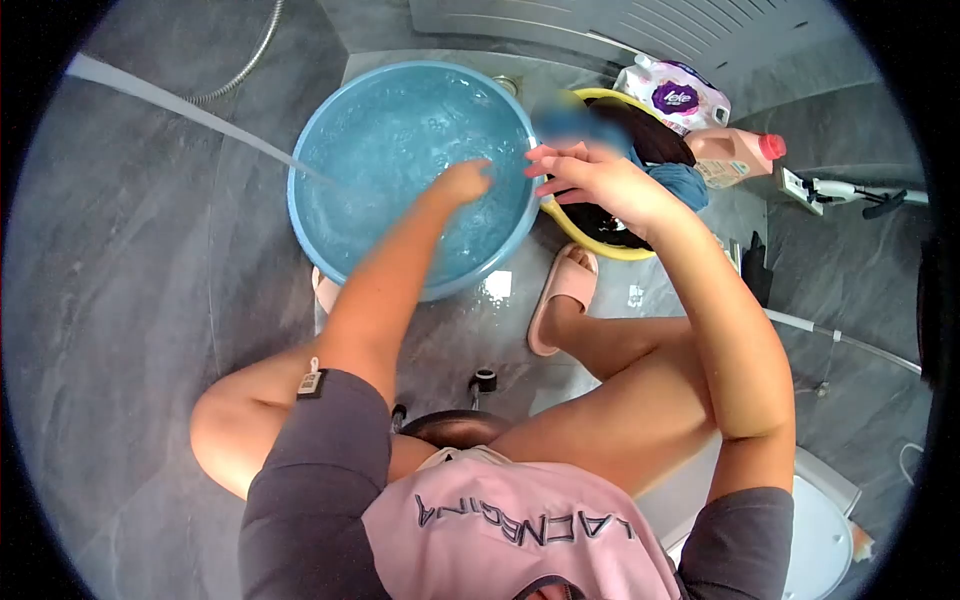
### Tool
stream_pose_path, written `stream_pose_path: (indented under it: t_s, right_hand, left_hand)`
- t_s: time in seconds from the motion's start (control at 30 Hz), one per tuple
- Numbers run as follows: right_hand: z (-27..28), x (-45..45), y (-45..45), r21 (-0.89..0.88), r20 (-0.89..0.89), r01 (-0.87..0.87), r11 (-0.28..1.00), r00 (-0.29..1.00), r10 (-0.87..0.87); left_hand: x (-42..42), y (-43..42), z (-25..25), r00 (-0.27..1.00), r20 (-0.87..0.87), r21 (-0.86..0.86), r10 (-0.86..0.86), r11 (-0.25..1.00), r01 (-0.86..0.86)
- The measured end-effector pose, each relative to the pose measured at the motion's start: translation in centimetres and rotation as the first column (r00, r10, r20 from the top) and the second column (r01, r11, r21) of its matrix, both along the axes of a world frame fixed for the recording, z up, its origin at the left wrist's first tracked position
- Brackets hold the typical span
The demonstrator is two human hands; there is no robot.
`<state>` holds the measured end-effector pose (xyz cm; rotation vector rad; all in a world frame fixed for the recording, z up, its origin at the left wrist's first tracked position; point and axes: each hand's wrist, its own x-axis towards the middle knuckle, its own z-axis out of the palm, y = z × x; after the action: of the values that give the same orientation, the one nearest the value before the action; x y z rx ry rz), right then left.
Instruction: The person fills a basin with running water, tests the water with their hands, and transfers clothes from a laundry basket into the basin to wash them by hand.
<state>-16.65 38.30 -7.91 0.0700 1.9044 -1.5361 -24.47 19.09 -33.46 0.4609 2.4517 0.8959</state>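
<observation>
A large blue basin (297, 225) stands on the floor in front of me, holding rippling, clear water. My left hand (463, 184) is in the basin at the water; its fingers are partly hidden and blurred, so their grip does not show. Over the basin's right rim hovers my right hand (595, 178), fingers apart and nothing seen in them. Beyond it sits a yellow-rimmed tub (612, 252) with dark wet clothes (655, 140) and a blue cloth (680, 184). A pale stream (190, 112), apparently water, runs from upper left into the blue basin.
A pink bottle with a red cap (722, 157) and a white-and-purple package (672, 97) stand behind the tub. A metal hose (245, 70) hangs at upper left. I sit on a low round stool (455, 428). A white toilet (820, 535) is at lower right.
</observation>
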Motion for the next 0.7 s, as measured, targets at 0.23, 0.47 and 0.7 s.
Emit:
stream_pose_path:
  t_s: [0.23, 0.47, 0.7]
  right_hand:
    - [-10.4, -4.8, -1.4, 0.369, -0.080, -0.008, 0.929, 0.996, 0.041]
    - [-22.7, -12.3, -10.6, 0.704, -0.327, 0.303, 0.642, 0.941, -0.086]
    - [-27.9, -10.9, -23.2, 0.703, -0.392, -0.135, 0.698, 0.746, 0.539]
  left_hand:
    - [3.9, -11.5, -1.2, 0.998, 0.058, -0.471, 0.013, 0.882, 0.015]
    - [12.0, -12.6, 1.8, 0.970, 0.117, -0.334, -0.214, 0.911, 0.241]
    - [15.0, -10.7, 1.5, 0.985, 0.148, -0.273, -0.089, 0.953, 0.128]
